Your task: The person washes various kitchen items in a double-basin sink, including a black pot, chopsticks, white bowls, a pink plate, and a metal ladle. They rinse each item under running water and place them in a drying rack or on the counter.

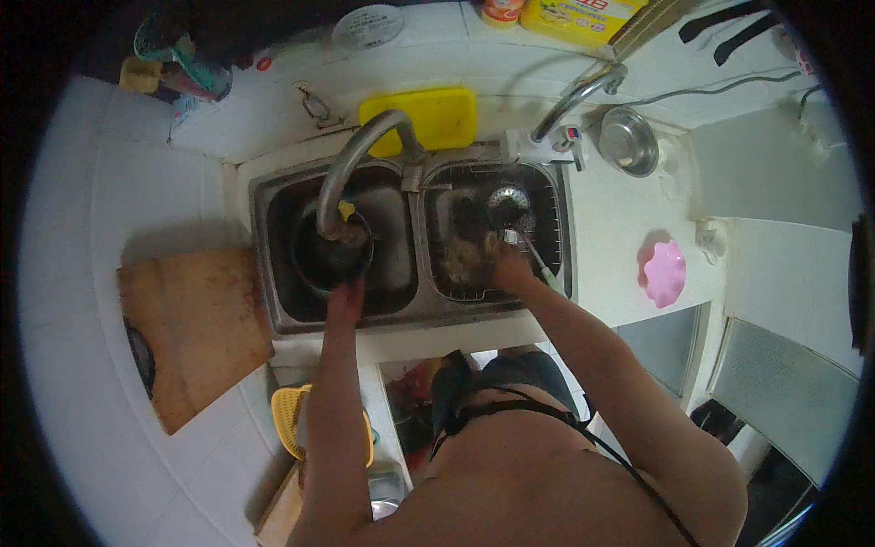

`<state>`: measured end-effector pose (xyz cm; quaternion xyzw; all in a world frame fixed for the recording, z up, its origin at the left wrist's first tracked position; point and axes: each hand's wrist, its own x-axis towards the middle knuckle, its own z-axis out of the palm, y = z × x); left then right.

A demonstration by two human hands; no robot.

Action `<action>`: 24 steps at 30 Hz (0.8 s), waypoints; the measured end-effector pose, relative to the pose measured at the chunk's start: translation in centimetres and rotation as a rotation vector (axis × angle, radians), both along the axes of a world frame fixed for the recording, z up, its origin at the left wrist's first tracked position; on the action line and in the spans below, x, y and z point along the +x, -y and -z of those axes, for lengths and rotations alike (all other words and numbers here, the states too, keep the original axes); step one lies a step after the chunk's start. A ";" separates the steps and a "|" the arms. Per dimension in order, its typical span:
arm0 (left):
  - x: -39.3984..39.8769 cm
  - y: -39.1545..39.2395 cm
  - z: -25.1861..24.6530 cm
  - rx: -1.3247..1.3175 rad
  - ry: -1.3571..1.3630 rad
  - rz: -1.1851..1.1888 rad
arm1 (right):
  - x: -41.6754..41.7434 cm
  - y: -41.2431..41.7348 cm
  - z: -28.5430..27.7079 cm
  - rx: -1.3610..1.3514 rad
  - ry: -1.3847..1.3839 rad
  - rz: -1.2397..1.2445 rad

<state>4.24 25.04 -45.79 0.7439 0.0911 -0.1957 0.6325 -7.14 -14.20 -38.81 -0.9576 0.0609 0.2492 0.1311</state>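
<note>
In the left basin (393, 273) of a double steel sink, a round dark pot (307, 256) sits beneath the curved faucet (362, 137). My left hand (346, 299) grips the pot's near rim; its fingertips are partly hidden. Over the right basin (437, 284), my right hand (513, 268) reaches down beside a perforated metal skimmer (511, 205) with a light handle (547, 273). A blurred yellowish-brown clump (463, 260) lies left of that hand. Whether its fingers hold anything is not clear. A wire rack (557, 219) lines this basin.
A wooden cutting board (198, 328) leans left of the sink. Behind the basins stands a yellow tray (444, 119), with a second faucet (574, 102) to its right. The right counter carries a steel bowl (627, 140) and a pink scalloped dish (664, 273). A yellow basket (288, 417) is below left.
</note>
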 end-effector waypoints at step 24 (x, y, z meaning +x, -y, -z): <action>-17.5 40.2 -11.8 0.226 -0.508 0.388 | 1.2 9.8 -7.2 0.371 0.182 0.051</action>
